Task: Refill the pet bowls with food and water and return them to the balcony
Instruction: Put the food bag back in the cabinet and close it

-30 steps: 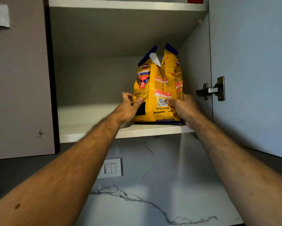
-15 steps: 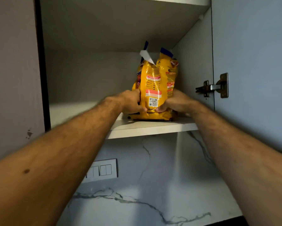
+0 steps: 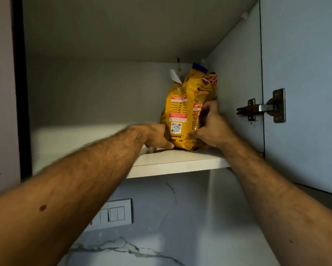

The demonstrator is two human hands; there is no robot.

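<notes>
Dim, warm-tinted; cabinet interior shadowed; left forearm motion-blurred; wide-angle stretch at edges

Dim open cupboard above marble-veined wall with switches.

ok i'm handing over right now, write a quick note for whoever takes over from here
Left hand: gripping the lower left side of the yellow pet food bag.
Right hand: gripping the bag's right side.
Bag: upright on the cabinet shelf, at the back right, cabinet door open.
Done: cannot tell from this view whether the bowls are filled; no bowls visible.
Left: check the food and water bowls, and get them back to the balcony.
</notes>
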